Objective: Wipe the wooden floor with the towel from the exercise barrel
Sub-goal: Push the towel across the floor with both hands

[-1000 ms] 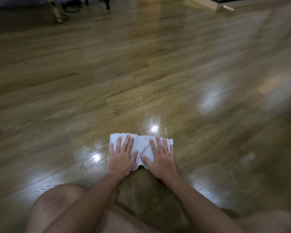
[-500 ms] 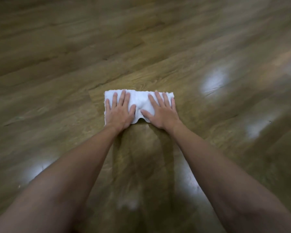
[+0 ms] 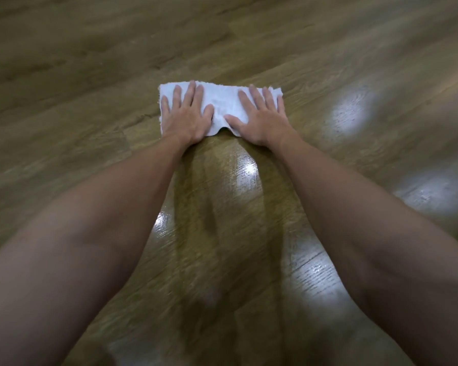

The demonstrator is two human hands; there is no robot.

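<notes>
Since a second ago the towel point(image 3: 221, 107) has been pushed forward across the wooden floor point(image 3: 90, 62), away from the person, whose arms have stretched out from bent to nearly straight; the knees seen earlier are out of view.

Both hands lie flat on top of the white towel, palms down. The left hand point(image 3: 187, 116) presses its left half and the right hand point(image 3: 259, 118) its right half, each with straight, slightly spread fingers; neither hand curls round or pinches the cloth. The hands are apart, with a strip of bare towel between the thumbs. The towel is folded into a wide band, its near edge bunched up a little between the wrists.

As for progress, wiping looks well under way. A darker, damp-looking streak point(image 3: 217, 207) runs on the floor from the towel back toward the person, between the forearms, which suggests that lane has been covered. The boards to the left, right and beyond the towel show no such streak, so most of the visible floor probably remains. The exercise barrel is not in view.

No brand, label or writing can be read on the towel or floor.
</notes>
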